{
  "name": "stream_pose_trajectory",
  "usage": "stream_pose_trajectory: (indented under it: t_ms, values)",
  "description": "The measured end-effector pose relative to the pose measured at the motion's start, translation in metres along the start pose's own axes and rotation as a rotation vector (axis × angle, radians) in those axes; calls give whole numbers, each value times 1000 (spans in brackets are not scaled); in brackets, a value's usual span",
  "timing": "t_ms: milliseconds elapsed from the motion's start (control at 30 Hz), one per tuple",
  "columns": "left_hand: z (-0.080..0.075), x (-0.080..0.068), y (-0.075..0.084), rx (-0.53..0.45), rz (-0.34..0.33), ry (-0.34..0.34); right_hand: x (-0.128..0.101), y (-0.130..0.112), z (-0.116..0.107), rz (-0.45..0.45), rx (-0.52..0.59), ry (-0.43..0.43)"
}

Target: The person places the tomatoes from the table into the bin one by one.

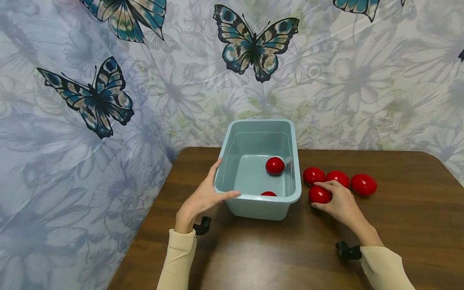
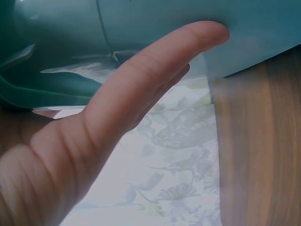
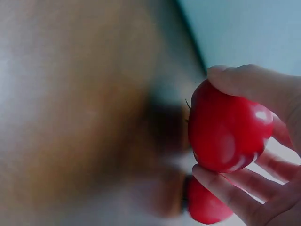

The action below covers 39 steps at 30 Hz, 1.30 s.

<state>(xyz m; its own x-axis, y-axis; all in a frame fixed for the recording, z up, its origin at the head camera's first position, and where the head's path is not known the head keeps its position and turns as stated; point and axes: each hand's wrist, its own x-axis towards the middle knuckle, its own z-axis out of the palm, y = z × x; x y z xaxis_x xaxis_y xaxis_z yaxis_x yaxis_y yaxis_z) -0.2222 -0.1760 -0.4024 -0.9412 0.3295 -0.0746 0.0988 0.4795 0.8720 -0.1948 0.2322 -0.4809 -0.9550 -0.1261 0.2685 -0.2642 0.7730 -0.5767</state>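
I see a dark wood-grain desk (image 1: 253,257) against a butterfly-and-flower wall covering (image 1: 108,88). My left hand (image 1: 203,197) rests straight fingers on the pale blue tub (image 1: 259,207); my right hand (image 1: 338,203) pinches a red tomato (image 1: 319,194) beside it.

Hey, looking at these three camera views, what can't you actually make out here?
- Head view: the nearer red ball in the bin is mostly hidden by the front rim.
- Head view: the right hand covers part of the ball it grips.
- Left wrist view: the left hand fills the frame; the bin's inside is out of sight.
- Right wrist view: the table is blurred, and a second ball is partly behind fingers.
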Motion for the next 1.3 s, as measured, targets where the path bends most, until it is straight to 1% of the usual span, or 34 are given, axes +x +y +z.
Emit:
stream_pose_trajectory:
  t_ms: [167,300,433,533,633,800,933,1033,1200,1300]
  values:
    - [0,0,2,-12,-18,17,7,-8,-28,28,66,37]
    - [1,1,1,-6,1,2,19,-18,-53,23,99,75]
    - [0,0,0,-5,2,1,37,-35,-73,0,145,102]
    - [0,-1,0,-8,-15,11,49,-51,-84,-3,197,122]
    - [1,1,0,-5,-17,9,62,-67,-90,2,246,134]
    - [4,2,2,-6,-17,13,81,-96,-92,-28,285,120]
    - [4,1,4,4,-13,4,97,-115,-85,-43,316,111]
    - [4,2,5,1,-4,0,109,-124,-78,-39,328,103]
    - [3,-1,3,0,-7,14,129,-138,-64,-68,329,72]
    - [3,-2,2,1,-13,13,138,-144,-56,-69,325,52]
